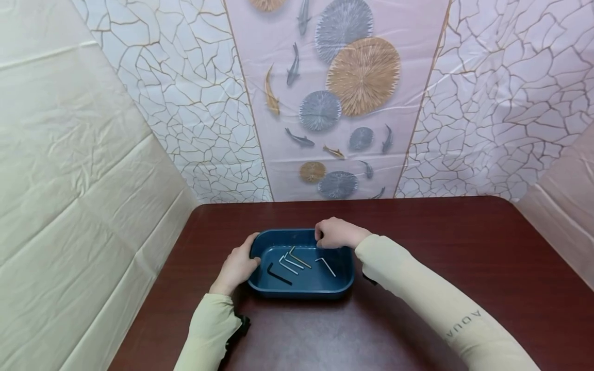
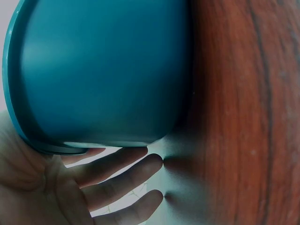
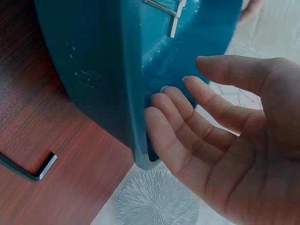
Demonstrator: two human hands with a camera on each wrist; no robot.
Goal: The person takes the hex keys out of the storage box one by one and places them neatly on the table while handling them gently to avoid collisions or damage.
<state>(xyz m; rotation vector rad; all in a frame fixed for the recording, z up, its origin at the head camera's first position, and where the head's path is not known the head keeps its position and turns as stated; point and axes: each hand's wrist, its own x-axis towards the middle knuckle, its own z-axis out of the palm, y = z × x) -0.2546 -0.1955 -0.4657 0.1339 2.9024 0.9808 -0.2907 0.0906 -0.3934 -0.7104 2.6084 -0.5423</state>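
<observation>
On the table sits a blue rectangular plastic tray (image 1: 299, 294) holding several L-shaped hex keys. A black hex key (image 1: 281, 278) lies at the left, silver and brass-coloured ones are grouped mid-tray, and a silver hex key (image 1: 328, 267) lies apart at the right. My left hand (image 1: 237, 268) grips the tray's left end, thumb over the rim and fingers along the outside wall. My right hand (image 1: 339, 233) is over the back right corner. In the right wrist view its fingers (image 3: 171, 140) are loosely bent by the inner wall, with nothing held.
A dark hex key (image 3: 35, 174) lies on the table outside the tray, seen only in the right wrist view. The table (image 1: 417, 221) is dark red-brown wood. A patterned cloth wall (image 1: 297, 154) rises behind it, with pale cloth sides.
</observation>
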